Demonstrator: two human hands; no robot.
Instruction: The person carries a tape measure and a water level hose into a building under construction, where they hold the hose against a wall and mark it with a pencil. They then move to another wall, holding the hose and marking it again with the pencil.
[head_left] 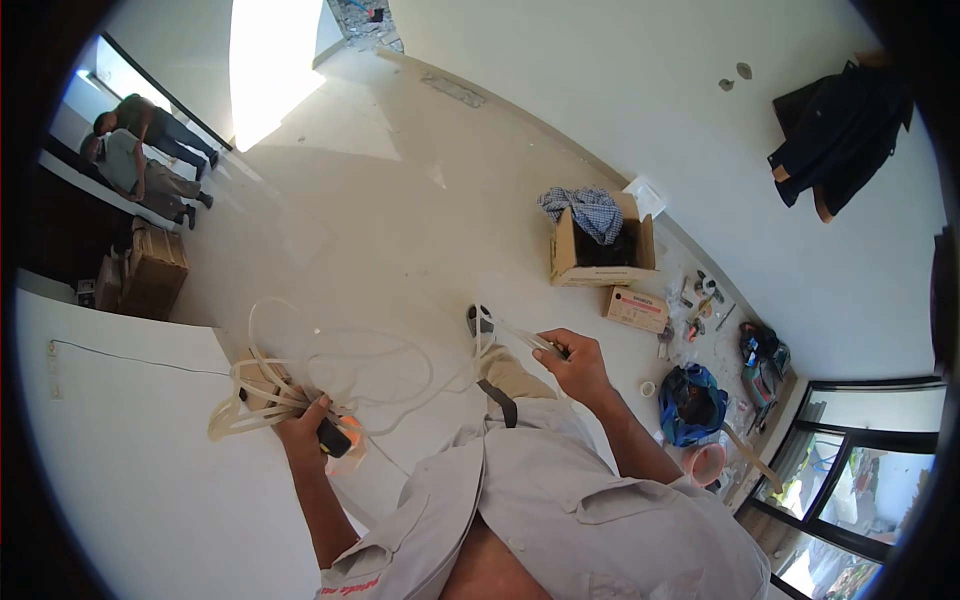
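Note:
Loops of pale, translucent tubing or cable [400, 345] hang in front of my body and stretch between both hands. At the left, my left hand [305, 422] is closed round a gathered bundle of the loops. A black object [333, 438] sits just beside that hand, partly covered by it. Farther right, my right hand [575, 362] grips a length of the same tubing between thumb and fingers, above my bent leg. Some loops droop toward the floor between the hands.
An open cardboard box [600, 270] with checked cloth, a smaller carton [637, 309], a blue bag [692, 404] and a pink bucket [705, 463] stand at the right. Two people [150, 165] are at the far left near brown boxes [153, 268]. Dark clothes [845, 135] hang on the wall.

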